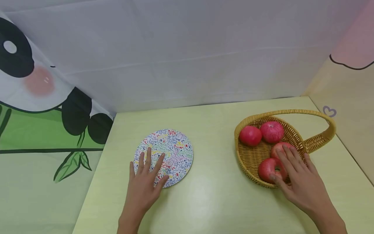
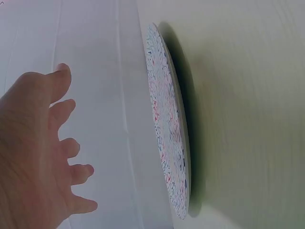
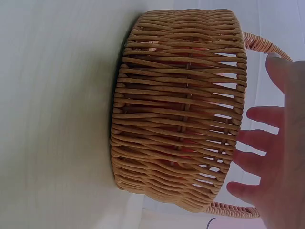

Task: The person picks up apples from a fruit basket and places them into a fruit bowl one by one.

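My left hand [image 1: 143,187] hovers with spread fingers over the near left part of a round, flat board [image 1: 175,152] with a multicoloured squiggle pattern. In the left wrist view a gap separates the hand from the board [image 2: 167,129]. On the right, my right hand [image 1: 304,182] is held, fingers extended, over the near right rim of a wicker basket [image 1: 248,161] with a tall handle. Inside lie several red fruits, among them an apple [image 1: 270,169] and a streaked pink-red one [image 1: 272,131]. Another apple [image 1: 279,148] is partly covered by the right fingertips; contact cannot be told.
Both things stand on a pale yellow-green table [image 1: 204,195]. A whitish cloth [image 1: 187,58] hangs behind it, and a printed cartoon cloth [image 1: 43,130] covers the left side. The basket's handle [image 1: 292,112] arches toward the table's right edge.
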The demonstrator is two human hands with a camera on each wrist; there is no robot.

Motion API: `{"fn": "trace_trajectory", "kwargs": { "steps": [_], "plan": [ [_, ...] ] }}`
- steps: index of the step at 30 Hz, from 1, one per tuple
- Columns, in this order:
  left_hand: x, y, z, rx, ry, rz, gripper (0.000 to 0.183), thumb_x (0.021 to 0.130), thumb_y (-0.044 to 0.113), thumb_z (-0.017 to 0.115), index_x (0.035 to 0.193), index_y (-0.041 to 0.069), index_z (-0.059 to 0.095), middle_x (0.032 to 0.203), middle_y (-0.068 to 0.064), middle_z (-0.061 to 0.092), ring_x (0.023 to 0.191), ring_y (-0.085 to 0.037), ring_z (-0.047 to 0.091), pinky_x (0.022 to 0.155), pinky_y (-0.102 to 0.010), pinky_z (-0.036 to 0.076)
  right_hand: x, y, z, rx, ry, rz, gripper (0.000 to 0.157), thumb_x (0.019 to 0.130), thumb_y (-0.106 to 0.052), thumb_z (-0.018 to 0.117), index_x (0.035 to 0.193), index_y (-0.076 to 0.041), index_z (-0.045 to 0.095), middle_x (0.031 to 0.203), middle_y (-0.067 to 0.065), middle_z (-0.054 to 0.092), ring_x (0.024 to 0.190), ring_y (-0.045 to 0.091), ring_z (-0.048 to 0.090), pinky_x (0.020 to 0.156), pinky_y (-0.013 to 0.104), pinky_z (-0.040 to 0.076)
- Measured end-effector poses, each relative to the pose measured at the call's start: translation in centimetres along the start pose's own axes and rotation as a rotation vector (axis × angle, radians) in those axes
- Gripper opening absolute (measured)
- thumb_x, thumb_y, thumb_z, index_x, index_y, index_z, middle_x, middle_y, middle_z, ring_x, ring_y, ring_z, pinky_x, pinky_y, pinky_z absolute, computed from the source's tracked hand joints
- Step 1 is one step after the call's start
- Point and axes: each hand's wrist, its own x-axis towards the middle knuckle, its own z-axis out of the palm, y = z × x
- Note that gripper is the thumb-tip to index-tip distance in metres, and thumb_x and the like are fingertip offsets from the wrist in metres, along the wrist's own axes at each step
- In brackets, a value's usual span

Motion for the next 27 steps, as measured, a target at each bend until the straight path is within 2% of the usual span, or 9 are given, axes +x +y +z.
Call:
{"fn": "trace_trajectory", "kwargs": {
  "steps": [7,12,16,18,24,27],
  "plan": [
    [0.1,0.4,0.1,-0.009,0.020,0.018,0.079,0.097,0.057,0.064,0.164,0.044,0.025,0.174,-0.011,0.025,0.158,-0.043,0.029,0.123,-0.077,0.014,0.2,-0.3,0.4,0.038,0.160,-0.030,0.077,0.105,-0.066,0.038,0.153,-0.008,0.052,0.152,0.022,0.056,0.161,0.010,0.025,0.135,0.038,0.009],
    [0.1,0.8,0.0,-0.007,0.086,0.063,0.078,0.097,0.054,0.064,0.164,0.042,0.027,0.167,-0.010,0.040,0.150,-0.041,0.044,0.123,-0.075,0.020,0.3,-0.5,0.5,0.073,0.226,-0.018,0.078,0.104,-0.066,0.043,0.147,-0.004,0.058,0.146,0.022,0.061,0.157,0.014,0.037,0.135,0.037,0.015],
    [0.2,1.2,0.2,-0.032,0.143,0.089,0.078,0.096,0.050,0.067,0.164,0.041,0.030,0.162,-0.010,0.048,0.147,-0.041,0.049,0.123,-0.073,0.022,0.1,-0.6,0.5,0.105,0.240,0.018,0.078,0.103,-0.067,0.045,0.147,-0.004,0.058,0.145,0.021,0.063,0.154,0.017,0.042,0.134,0.035,0.017],
    [0.3,1.4,0.3,-0.043,0.174,0.102,0.077,0.095,0.049,0.068,0.163,0.040,0.032,0.160,-0.010,0.051,0.146,-0.041,0.050,0.123,-0.072,0.024,0.0,-0.6,0.6,0.127,0.269,0.031,0.077,0.102,-0.066,0.047,0.145,-0.003,0.060,0.141,0.023,0.065,0.151,0.019,0.047,0.133,0.032,0.020],
    [0.9,2.2,0.9,-0.067,0.239,0.148,0.074,0.095,0.046,0.068,0.161,0.037,0.038,0.154,-0.010,0.058,0.142,-0.040,0.055,0.121,-0.068,0.031,-0.1,-0.6,0.8,0.162,0.404,0.047,0.074,0.101,-0.064,0.054,0.136,0.000,0.067,0.128,0.027,0.070,0.129,0.037,0.063,0.125,0.017,0.029],
    [1.2,2.7,1.1,-0.085,0.253,0.164,0.071,0.096,0.045,0.067,0.161,0.036,0.040,0.153,-0.009,0.059,0.139,-0.038,0.058,0.120,-0.066,0.035,-0.2,-0.5,1.0,0.166,0.440,0.070,0.073,0.100,-0.063,0.056,0.136,-0.001,0.067,0.127,0.026,0.071,0.130,0.032,0.064,0.122,0.012,0.030]
  ]
}}
